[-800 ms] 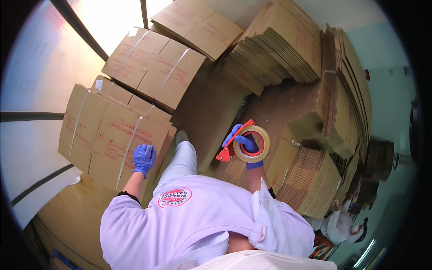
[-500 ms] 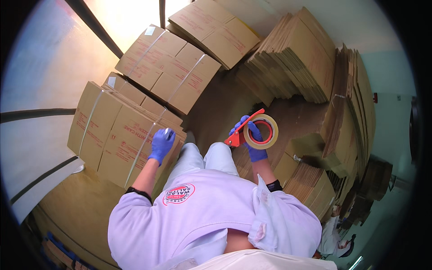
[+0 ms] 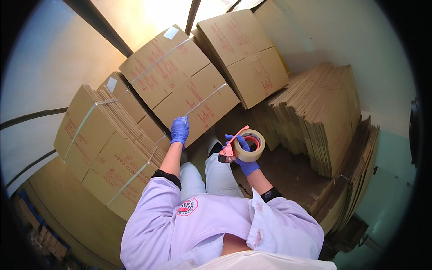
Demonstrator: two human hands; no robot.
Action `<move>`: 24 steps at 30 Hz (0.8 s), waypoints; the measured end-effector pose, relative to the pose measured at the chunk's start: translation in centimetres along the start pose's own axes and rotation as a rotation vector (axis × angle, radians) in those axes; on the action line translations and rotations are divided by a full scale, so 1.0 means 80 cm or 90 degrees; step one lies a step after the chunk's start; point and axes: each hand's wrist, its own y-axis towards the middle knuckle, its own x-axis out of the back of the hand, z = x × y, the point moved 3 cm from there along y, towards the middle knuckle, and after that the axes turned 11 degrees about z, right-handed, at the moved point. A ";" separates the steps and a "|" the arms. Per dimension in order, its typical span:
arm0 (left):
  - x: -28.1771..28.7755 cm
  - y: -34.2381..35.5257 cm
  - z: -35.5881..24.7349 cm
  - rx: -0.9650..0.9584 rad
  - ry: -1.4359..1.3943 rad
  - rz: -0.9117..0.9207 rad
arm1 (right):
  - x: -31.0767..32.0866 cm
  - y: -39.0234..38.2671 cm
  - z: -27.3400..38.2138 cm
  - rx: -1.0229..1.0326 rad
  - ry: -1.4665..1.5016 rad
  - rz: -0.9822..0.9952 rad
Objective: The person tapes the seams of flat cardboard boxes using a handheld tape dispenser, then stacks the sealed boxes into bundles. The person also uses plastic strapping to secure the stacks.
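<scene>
Lilac sleeves [image 3: 153, 216] fill the lower part of the view, both forearms reaching forward. The blue-gloved right hand [image 3: 243, 163] is in front of the pale trousers [image 3: 220, 177], wrapped around a red tape dispenser [image 3: 227, 150]; its clear tape roll [image 3: 257, 155] hides part of the palm. The left hand [image 3: 180, 129], gloved alike, is raised with fingers curled into a fist — whether they pinch the pale glint at their tips, or touch the carton bundle behind, I cannot tell.

Dark brown floor [image 3: 288, 171] shows past the legs. On the left stands a strapped stack of flat cartons [image 3: 99, 155], then the tilted, strapped carton bundle [image 3: 193, 90], then a farther bundle [image 3: 238, 40]. On the right, loose cartons [image 3: 333, 103] stand on edge; a browner pile [image 3: 346, 182] runs down behind the sleeve, partly hidden.

Beyond rise an off-white wall [image 3: 333, 36], a green wall [image 3: 389, 184] and bright panels [image 3: 40, 54] — washed out by glare near the top.
</scene>
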 end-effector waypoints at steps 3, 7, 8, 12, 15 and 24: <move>-0.037 0.012 0.021 0.010 0.077 -0.068 | -0.027 0.042 0.017 -0.150 -0.105 0.066; -0.052 0.034 0.022 -0.036 0.158 -0.058 | -0.013 0.102 0.037 -0.248 -0.209 0.078; -0.061 0.041 0.024 -0.054 0.174 -0.038 | -0.009 0.118 0.047 -0.244 -0.222 0.081; -0.038 0.051 0.022 0.005 0.077 0.014 | -0.020 0.194 0.053 -0.234 -0.190 -0.011; -0.028 0.043 0.034 0.001 -0.137 0.146 | 0.014 0.252 0.031 -0.306 -0.097 0.016; 0.119 0.185 0.053 0.094 -0.081 -0.165 | 0.028 0.220 0.026 -0.301 -0.099 -0.023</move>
